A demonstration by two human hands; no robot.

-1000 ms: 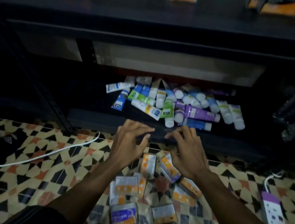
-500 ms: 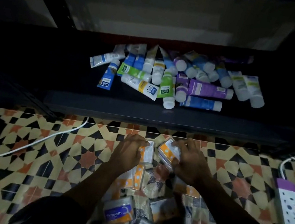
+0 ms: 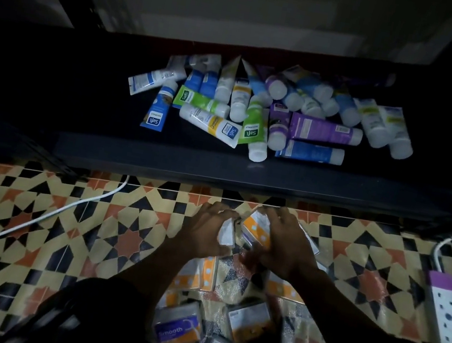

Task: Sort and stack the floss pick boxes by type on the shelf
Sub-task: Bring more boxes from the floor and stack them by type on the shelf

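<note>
Several floss pick boxes in orange, white and purple lie scattered on the patterned tile floor near my knees; one reads "Smooth" (image 3: 176, 329). My left hand (image 3: 205, 229) grips a white-backed box (image 3: 228, 232) standing on edge. My right hand (image 3: 285, 248) holds an orange and white box (image 3: 256, 229) right beside it. Both hands are close together just in front of the dark bottom shelf (image 3: 219, 170). Other boxes (image 3: 248, 320) lie under and behind my forearms, partly hidden.
A heap of cream tubes (image 3: 259, 110) in blue, green, purple and white fills the middle of the bottom shelf. A white cable (image 3: 38, 217) crosses the floor at the left. A white and purple power strip (image 3: 450, 313) lies at the right.
My view has tilted down, so the upper shelf with its boxes is out of sight. Both hands came down from the shelf edge onto the floor boxes and each took hold of one.
</note>
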